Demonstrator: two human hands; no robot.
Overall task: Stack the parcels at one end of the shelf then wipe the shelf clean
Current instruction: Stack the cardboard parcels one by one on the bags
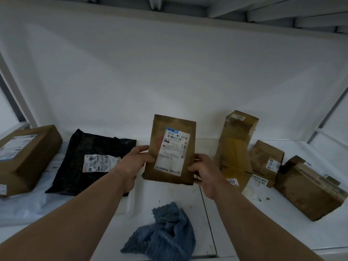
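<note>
- Brown flat cardboard parcel w/ white label [170, 149] was up off the white shelf [235, 213], mid-span; we pinched its edges w/ left hand [135, 162] & right hand [205, 173].
- Stacking barely begun, we judged: black poly mailer [94, 161], big brown box [26, 157] left; tall taped box [235, 147] & others right, unstacked.
- Blue knit cloth [165, 232] lay crumpled, untouched; stains remained, wiping not yet done.

Dim, even, cool-toned illumination with no visible source. The white back wall [169, 72] grades to grey toward its upper corners. Soft shadows lie beneath the forearms and beside the parcels on the shelf [235, 213]. No glare. Wide-angle distortion bows the frame uprights at both edges. Detail is soft throughout; on the held parcel's label [172, 151] only the large characters are legible.
</note>
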